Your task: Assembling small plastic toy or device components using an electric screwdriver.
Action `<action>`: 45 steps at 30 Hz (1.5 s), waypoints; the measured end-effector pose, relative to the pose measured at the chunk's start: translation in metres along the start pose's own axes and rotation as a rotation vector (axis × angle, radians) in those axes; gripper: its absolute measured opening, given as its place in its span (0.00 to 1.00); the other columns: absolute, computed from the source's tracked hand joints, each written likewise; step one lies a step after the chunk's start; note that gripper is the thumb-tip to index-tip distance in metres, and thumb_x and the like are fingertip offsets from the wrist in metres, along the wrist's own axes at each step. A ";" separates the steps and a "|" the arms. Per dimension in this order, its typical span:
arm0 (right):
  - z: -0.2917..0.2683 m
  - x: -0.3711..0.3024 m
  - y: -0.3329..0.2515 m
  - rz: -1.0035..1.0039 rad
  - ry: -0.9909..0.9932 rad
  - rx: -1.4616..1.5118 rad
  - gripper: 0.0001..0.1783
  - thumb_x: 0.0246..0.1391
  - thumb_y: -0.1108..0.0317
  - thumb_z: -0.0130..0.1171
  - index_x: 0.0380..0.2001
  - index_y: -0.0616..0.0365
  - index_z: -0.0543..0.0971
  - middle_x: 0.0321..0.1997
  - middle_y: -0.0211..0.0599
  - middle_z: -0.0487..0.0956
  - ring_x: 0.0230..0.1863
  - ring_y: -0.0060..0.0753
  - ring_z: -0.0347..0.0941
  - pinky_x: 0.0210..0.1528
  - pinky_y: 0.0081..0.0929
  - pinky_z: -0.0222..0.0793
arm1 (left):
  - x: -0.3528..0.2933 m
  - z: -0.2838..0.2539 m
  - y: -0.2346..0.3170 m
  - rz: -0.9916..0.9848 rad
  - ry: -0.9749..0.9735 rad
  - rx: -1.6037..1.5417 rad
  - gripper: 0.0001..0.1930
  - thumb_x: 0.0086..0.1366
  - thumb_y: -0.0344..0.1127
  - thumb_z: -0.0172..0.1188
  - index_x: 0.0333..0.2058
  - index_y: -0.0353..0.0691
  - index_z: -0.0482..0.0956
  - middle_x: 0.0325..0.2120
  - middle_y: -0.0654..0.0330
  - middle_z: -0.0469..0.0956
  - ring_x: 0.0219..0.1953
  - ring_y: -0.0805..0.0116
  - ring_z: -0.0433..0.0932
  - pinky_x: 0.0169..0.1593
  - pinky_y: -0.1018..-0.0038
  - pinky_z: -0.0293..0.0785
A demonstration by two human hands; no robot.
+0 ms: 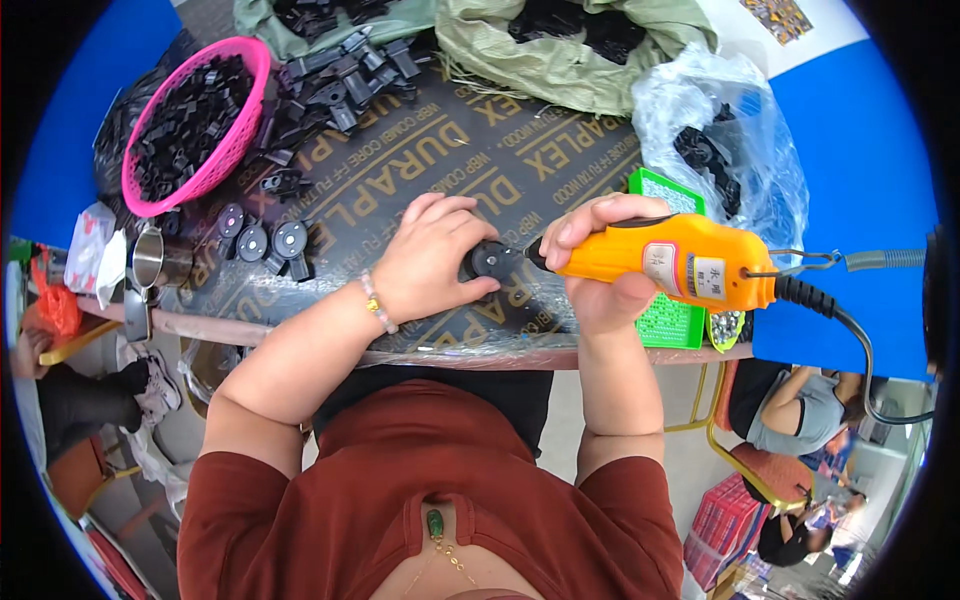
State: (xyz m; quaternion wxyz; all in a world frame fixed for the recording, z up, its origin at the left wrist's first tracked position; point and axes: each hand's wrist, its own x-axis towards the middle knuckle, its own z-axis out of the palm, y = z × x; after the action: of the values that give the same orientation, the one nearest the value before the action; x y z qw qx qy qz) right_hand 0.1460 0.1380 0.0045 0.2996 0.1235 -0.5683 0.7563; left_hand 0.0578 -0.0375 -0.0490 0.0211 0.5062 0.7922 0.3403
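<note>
My right hand (605, 265) is wrapped round an orange electric screwdriver (720, 255) lying nearly level, its dark tip pointing left. That tip meets or almost meets a small round black plastic part (490, 262) on the table; exact contact is hard to tell. My left hand (432, 258) grips the part from its left side, thumb below and fingers above. Further left, several similar black parts with round discs (290, 240) lie together. Right beside my right hand stands a green tray (672, 325) with rows of small holes, partly hidden by hand and tool.
A pink basket (262, 85) of black parts stands far left, near loose black pieces (350, 80). Woven sacks (470, 50) and a clear plastic bag (765, 130) hold more at the back. A metal cup (148, 255) sits left. The screwdriver's cord (850, 335) trails right. People sit behind.
</note>
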 end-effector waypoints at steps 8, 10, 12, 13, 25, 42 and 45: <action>0.002 -0.002 0.010 0.028 0.006 -0.066 0.38 0.52 0.32 0.60 0.46 0.57 0.70 0.31 0.39 0.76 0.24 0.29 0.74 0.28 0.30 0.74 | -0.002 0.002 -0.003 0.011 0.027 0.008 0.23 0.49 0.45 0.72 0.42 0.43 0.80 0.41 0.58 0.79 0.59 0.55 0.70 0.65 0.57 0.55; 0.003 -0.002 0.011 0.026 0.006 -0.065 0.38 0.51 0.32 0.61 0.46 0.57 0.70 0.31 0.39 0.76 0.24 0.29 0.74 0.28 0.30 0.74 | -0.003 0.003 -0.003 0.011 0.027 0.005 0.23 0.49 0.45 0.72 0.42 0.43 0.80 0.41 0.57 0.79 0.59 0.55 0.70 0.65 0.57 0.55; 0.003 -0.002 0.012 0.021 0.004 -0.063 0.38 0.51 0.33 0.61 0.46 0.57 0.69 0.30 0.39 0.76 0.24 0.29 0.74 0.28 0.30 0.74 | -0.004 0.003 -0.003 0.011 0.028 0.004 0.22 0.49 0.45 0.72 0.42 0.43 0.80 0.41 0.57 0.79 0.59 0.55 0.70 0.65 0.57 0.55; 0.003 -0.001 0.012 0.043 -0.005 -0.053 0.37 0.51 0.34 0.62 0.45 0.57 0.69 0.30 0.39 0.76 0.24 0.30 0.74 0.28 0.30 0.74 | -0.004 0.003 -0.003 0.007 0.023 -0.004 0.23 0.48 0.44 0.73 0.43 0.43 0.80 0.41 0.57 0.79 0.59 0.54 0.70 0.65 0.57 0.56; 0.007 -0.001 0.016 0.061 0.013 0.048 0.27 0.52 0.53 0.71 0.43 0.60 0.71 0.32 0.40 0.78 0.27 0.27 0.75 0.32 0.22 0.73 | -0.002 0.005 -0.003 0.021 0.030 -0.064 0.23 0.50 0.43 0.72 0.43 0.41 0.79 0.43 0.54 0.79 0.58 0.54 0.71 0.63 0.57 0.58; -0.189 0.009 -0.060 -0.267 0.620 -0.602 0.17 0.63 0.59 0.59 0.41 0.62 0.71 0.25 0.35 0.77 0.20 0.25 0.72 0.25 0.22 0.70 | -0.002 0.008 0.009 0.015 -0.011 -0.005 0.25 0.50 0.42 0.73 0.46 0.40 0.80 0.45 0.55 0.79 0.62 0.51 0.67 0.67 0.54 0.54; -0.193 0.007 -0.056 -0.238 0.633 -0.579 0.16 0.63 0.59 0.59 0.41 0.62 0.71 0.25 0.35 0.77 0.20 0.25 0.72 0.26 0.22 0.70 | -0.001 0.008 0.010 0.013 -0.014 0.000 0.26 0.50 0.43 0.73 0.47 0.40 0.80 0.45 0.55 0.79 0.62 0.51 0.67 0.67 0.54 0.54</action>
State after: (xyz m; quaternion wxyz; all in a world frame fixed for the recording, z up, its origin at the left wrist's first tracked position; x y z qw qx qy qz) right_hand 0.2035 0.3301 -0.0098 0.5661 -0.1386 -0.6188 0.5267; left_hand 0.0690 -0.0320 -0.0499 0.0244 0.5139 0.7886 0.3369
